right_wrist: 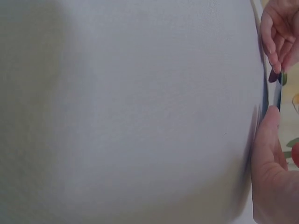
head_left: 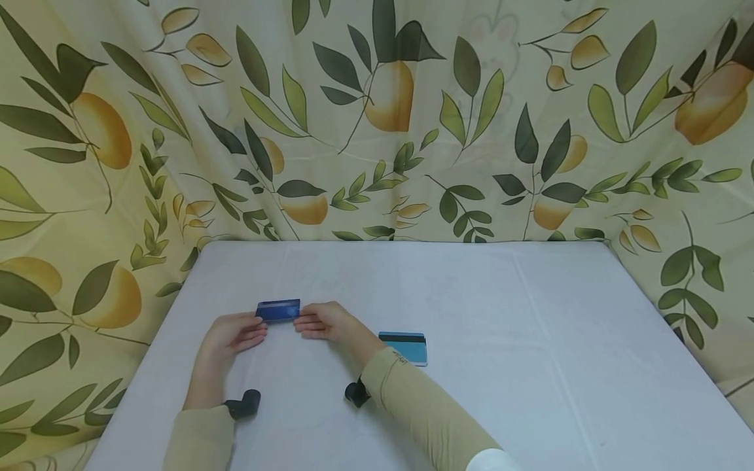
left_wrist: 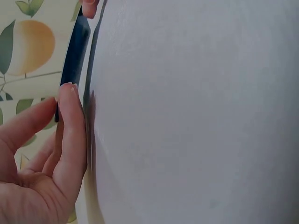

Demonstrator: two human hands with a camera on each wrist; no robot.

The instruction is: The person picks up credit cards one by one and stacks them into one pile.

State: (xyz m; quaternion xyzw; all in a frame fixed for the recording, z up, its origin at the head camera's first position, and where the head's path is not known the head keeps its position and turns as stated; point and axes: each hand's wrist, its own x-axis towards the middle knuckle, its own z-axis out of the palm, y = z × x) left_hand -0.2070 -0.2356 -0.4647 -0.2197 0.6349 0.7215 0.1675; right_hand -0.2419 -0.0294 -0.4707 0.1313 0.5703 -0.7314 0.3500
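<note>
A dark blue card (head_left: 279,311) is held between the two hands, over the left part of the white table. My left hand (head_left: 231,335) pinches its left end between thumb and fingers. At the opposite end, fingertips of my right hand (head_left: 326,320) hold the card's edge; the right thumb's contact is hard to make out. The left wrist view has the blue card (left_wrist: 74,58) nearly edge-on, a little off the tabletop. A light blue card with a black stripe (head_left: 406,350) lies flat beside my right forearm, its lower left corner hidden by the sleeve.
The white tabletop (head_left: 530,366) reaches back to a curtain (head_left: 365,150) printed with fruit and leaves, which also hangs along the left and right sides. Black wrist cameras (head_left: 244,404) sit on both wrists, near the beige sleeves.
</note>
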